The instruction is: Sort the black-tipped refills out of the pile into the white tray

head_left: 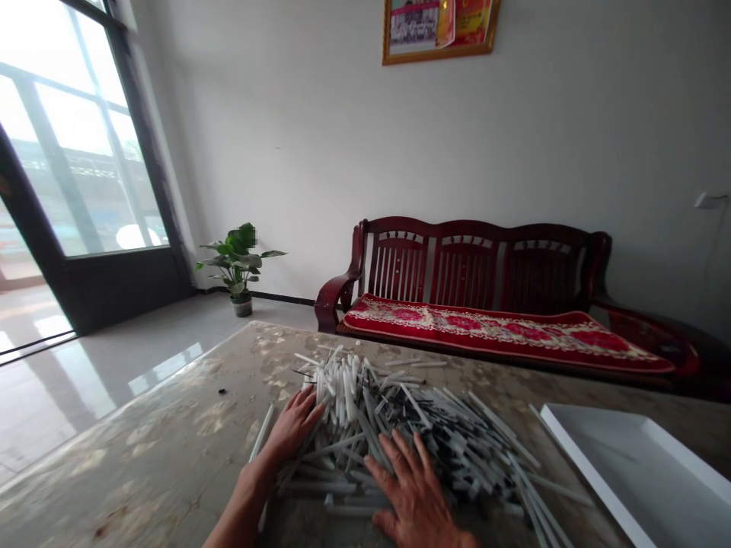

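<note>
A loose heap of thin white and grey plastic-looking sticks or tubes lies on the patterned tabletop, with darker pieces mixed in on its right side. Against the heap's left edge rests my left hand, fingers stretched toward the white sticks and touching them. My right hand lies palm down over the near side of the pile, its fingers spread. Neither hand grips a stick that I can see. What lies beneath the palms is hidden.
The table has a white shallow tray at its right and a small dark bit at its left. Beyond stand a dark red wooden bench with a red floral cushion, a potted plant and a glass door.
</note>
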A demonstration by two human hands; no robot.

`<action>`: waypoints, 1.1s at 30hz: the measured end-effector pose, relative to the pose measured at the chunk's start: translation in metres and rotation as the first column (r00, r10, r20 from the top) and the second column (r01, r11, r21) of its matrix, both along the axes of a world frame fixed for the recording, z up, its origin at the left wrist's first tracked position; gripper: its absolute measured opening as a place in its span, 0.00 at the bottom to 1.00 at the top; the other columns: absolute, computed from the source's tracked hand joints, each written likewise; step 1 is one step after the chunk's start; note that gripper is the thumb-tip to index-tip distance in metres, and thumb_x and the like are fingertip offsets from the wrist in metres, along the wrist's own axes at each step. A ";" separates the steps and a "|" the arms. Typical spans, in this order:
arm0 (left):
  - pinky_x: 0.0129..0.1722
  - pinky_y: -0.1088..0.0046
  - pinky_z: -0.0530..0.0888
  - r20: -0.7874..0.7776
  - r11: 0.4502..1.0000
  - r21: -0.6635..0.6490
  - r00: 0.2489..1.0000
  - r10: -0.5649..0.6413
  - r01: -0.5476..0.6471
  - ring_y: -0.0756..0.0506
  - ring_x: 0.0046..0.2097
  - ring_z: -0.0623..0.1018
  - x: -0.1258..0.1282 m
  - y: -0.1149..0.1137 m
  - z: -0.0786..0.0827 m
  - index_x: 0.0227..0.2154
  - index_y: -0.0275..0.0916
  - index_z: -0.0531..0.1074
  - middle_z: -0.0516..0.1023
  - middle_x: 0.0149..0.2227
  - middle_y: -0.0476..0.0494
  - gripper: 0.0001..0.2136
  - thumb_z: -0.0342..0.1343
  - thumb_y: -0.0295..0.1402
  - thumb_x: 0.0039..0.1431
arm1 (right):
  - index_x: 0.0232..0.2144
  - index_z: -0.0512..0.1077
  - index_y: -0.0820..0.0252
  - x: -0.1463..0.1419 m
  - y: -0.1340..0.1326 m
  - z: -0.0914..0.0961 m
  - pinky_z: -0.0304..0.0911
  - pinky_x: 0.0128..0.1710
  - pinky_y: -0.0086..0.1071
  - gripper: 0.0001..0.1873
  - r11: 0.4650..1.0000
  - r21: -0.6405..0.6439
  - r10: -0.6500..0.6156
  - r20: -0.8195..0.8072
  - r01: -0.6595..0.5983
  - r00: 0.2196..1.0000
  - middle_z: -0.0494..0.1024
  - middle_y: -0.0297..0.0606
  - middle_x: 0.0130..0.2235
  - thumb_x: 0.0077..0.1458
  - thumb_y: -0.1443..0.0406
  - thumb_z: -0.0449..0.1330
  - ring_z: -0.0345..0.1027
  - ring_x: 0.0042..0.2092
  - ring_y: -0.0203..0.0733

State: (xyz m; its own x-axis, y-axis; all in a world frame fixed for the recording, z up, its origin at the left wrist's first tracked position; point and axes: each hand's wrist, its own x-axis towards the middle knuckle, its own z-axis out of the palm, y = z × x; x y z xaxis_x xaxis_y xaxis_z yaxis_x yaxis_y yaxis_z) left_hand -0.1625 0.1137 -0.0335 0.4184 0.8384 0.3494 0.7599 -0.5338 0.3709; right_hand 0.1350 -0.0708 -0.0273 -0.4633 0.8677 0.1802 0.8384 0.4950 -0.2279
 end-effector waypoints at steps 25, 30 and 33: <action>0.63 0.44 0.61 -0.069 0.962 0.211 0.979 0.192 -0.174 0.31 0.69 0.57 0.039 -0.124 -0.017 0.68 0.49 0.56 0.58 0.70 0.38 0.31 0.51 0.46 0.62 | 0.71 0.46 0.46 0.091 -0.072 -0.009 0.36 0.67 0.59 0.47 0.815 0.387 -0.478 0.029 0.430 0.878 0.46 0.38 0.72 0.55 0.54 0.63 0.40 0.71 0.61; 0.64 0.37 0.54 -0.227 0.946 0.275 0.968 -0.108 0.170 0.24 0.69 0.55 0.057 -0.164 -0.025 0.69 0.56 0.47 0.50 0.72 0.40 0.52 0.68 0.51 0.43 | 0.68 0.56 0.51 0.154 -0.081 -0.039 0.41 0.65 0.62 0.38 0.690 0.511 -0.612 0.035 0.512 0.790 0.55 0.46 0.70 0.59 0.49 0.56 0.46 0.70 0.62; 0.65 0.38 0.52 -0.246 0.938 0.297 0.964 -0.104 0.177 0.26 0.69 0.56 0.069 -0.157 -0.013 0.70 0.56 0.45 0.49 0.73 0.41 0.49 0.66 0.49 0.48 | 0.64 0.62 0.53 0.174 -0.069 -0.043 0.45 0.63 0.64 0.32 0.656 0.488 -0.679 0.047 0.576 0.733 0.61 0.48 0.67 0.63 0.48 0.51 0.52 0.67 0.62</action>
